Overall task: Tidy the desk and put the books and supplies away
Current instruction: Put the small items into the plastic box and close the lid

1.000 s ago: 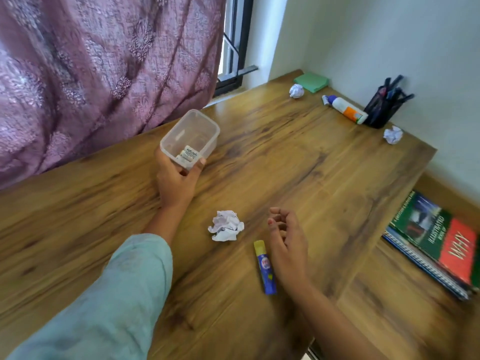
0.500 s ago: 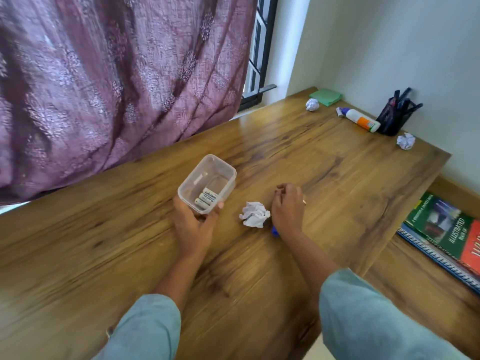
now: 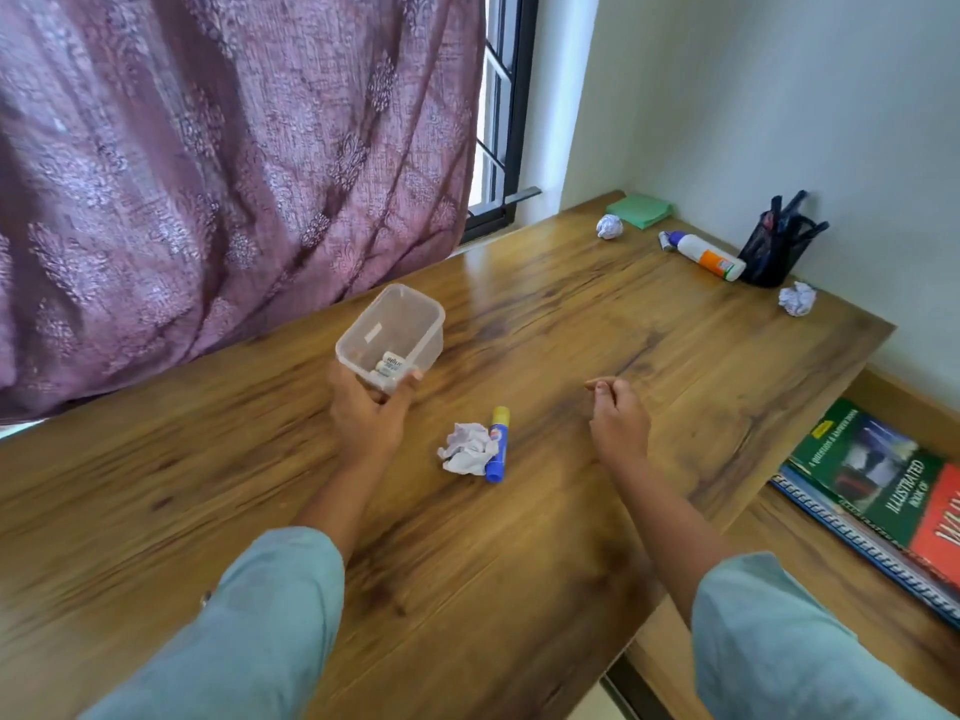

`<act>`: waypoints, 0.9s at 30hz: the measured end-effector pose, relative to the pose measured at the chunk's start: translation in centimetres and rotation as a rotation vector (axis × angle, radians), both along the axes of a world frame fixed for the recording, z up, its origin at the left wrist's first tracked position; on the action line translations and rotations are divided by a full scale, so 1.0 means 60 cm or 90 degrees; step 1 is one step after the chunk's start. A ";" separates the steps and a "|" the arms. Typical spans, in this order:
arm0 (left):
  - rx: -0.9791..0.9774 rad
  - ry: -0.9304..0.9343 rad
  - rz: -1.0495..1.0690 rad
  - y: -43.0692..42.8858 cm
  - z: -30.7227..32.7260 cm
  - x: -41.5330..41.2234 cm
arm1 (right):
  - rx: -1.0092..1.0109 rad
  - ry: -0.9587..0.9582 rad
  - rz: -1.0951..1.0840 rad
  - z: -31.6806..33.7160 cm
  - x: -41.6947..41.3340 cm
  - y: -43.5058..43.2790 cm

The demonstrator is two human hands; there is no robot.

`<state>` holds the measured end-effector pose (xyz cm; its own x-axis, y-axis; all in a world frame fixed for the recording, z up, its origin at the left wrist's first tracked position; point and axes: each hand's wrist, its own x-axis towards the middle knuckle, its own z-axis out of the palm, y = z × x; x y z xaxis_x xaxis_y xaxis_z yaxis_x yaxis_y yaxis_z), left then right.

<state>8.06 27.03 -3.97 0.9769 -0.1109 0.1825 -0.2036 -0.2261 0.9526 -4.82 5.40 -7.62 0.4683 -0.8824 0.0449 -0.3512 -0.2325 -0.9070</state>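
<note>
Left hand (image 3: 371, 413) wrapped around near end of clear tub (image 3: 392, 335), grip closed on it, tub tilted and lifted over worktop (image 3: 571, 324). Inside tub, a few small white labelled items (image 3: 390, 365), too small to identify. Right hand (image 3: 618, 415) over worktop well right of tub, fingers curled loosely inward, thumb and forefinger pinched near each other; cannot tell whether anything sits between them, otherwise empty. Pale green sleeves on both arms.

Between the hands, nearer the viewer: crumpled paper (image 3: 466, 449) with glue stick (image 3: 497, 444) touching its right side, blue body, yellow cap pointing away from viewer. Both lying flat on worktop.

At far right corner by wall: black pen holder (image 3: 774, 252) upright with dark pens. White bottle (image 3: 701, 254) on its side just left of holder, blue cap end pointing left, orange band near the holder. Second paper ball (image 3: 797, 298) just in front of holder, near worktop edge. Third paper ball (image 3: 609, 226) beside green pad (image 3: 639, 210) in back corner.

On lower shelf (image 3: 810, 579) to the right, below worktop: green and red book (image 3: 893, 485) lying flat on top of spiral notebook (image 3: 852, 537), partly cut off by frame edge.

Purple patterned curtain (image 3: 218, 163) hanging behind worktop at left; dark window frame (image 3: 514, 116) beside it.
</note>
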 end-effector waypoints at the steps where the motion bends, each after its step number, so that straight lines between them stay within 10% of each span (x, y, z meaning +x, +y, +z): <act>1: -0.009 -0.013 -0.013 -0.020 0.008 0.005 | 0.001 0.010 -0.003 0.000 -0.011 -0.020; 9: -0.051 -0.017 -0.146 -0.202 0.028 -0.009 | 0.044 0.029 -0.058 0.014 -0.085 -0.135; 27: 0.202 -0.001 -0.179 -0.499 -0.060 0.079 | -0.307 0.199 0.023 -0.020 0.085 -0.397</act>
